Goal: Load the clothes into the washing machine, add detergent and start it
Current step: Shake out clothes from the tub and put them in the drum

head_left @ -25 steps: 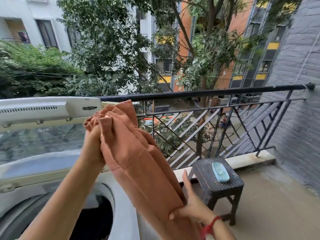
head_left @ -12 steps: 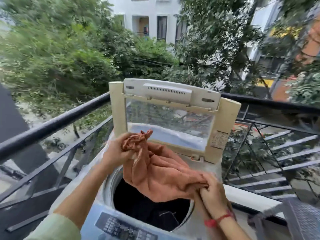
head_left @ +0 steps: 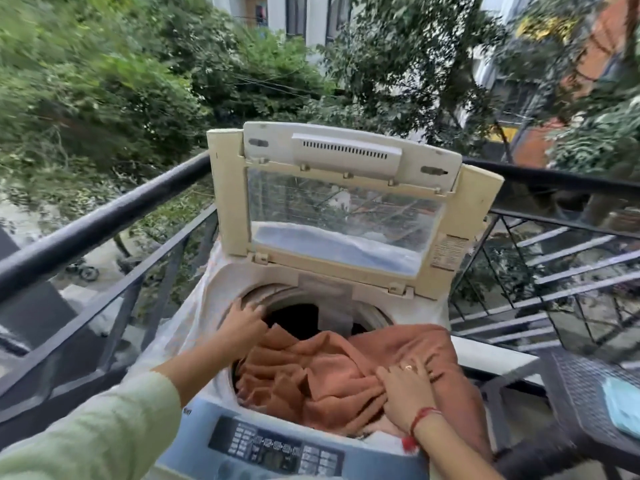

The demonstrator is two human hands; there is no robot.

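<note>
I see the washer (head_left: 221, 296) standing against the balcony railing (head_left: 104, 220), its lid (head_left: 346, 150) up and leaning back. The drum (head_left: 294, 315) is open and dark at the back. A rust-orange cloth (head_left: 329, 375) fills its near half in bunched folds. The right part of the cloth spills over the rim and hangs down the washer's right side. I cannot make out what lies under it in the drum.

My left hand (head_left: 242, 327) rests on the drum's left rim with fingers (head_left: 239, 308) spread and fairly straight, gripping nothing. The cloth's upper left corner lies just beside that palm. My right hand (head_left: 407, 386) lies flat on top of the cloth at the drum's right edge. Its fingers (head_left: 426, 365) are stretched out and press into the folds rather than curling round them.

The control panel (head_left: 273, 448) sits along the near edge, below both wrists. A dark woven stool (head_left: 581, 386) stands to the right with a pale blue case (head_left: 623, 407) on it.
</note>
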